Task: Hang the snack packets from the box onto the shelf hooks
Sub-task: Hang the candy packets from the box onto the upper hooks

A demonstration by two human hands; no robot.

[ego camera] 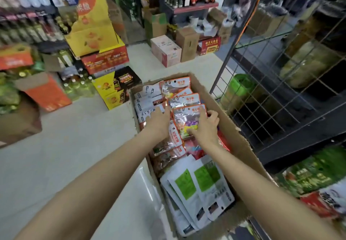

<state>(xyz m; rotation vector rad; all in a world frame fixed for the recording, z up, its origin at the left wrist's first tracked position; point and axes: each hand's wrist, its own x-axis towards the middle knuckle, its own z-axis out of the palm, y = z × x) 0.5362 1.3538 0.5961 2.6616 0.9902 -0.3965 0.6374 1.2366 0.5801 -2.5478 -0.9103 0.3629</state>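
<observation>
An open cardboard box (241, 140) on the floor holds several snack packets. Orange-edged clear packets (184, 99) overlap along its middle, white packets (148, 99) lie at its far left, and white packets with green squares (198, 187) fill its near end. My right hand (205, 127) grips the nearest orange-edged packet (187, 120), fingers over its right edge and thumb on its front. My left hand (158, 121) lies flat on the packets beside it, fingers straight. The wire grid shelf (277, 90) stands to the right of the box; I cannot make out its hooks.
Stacked yellow and red cartons (104, 56) and bottled drinks (74, 84) stand on the left. More cartons (166, 50) sit on the floor at the back. Green and red packets (314, 176) hang low at the right. Pale floor (74, 155) stretches left of the box.
</observation>
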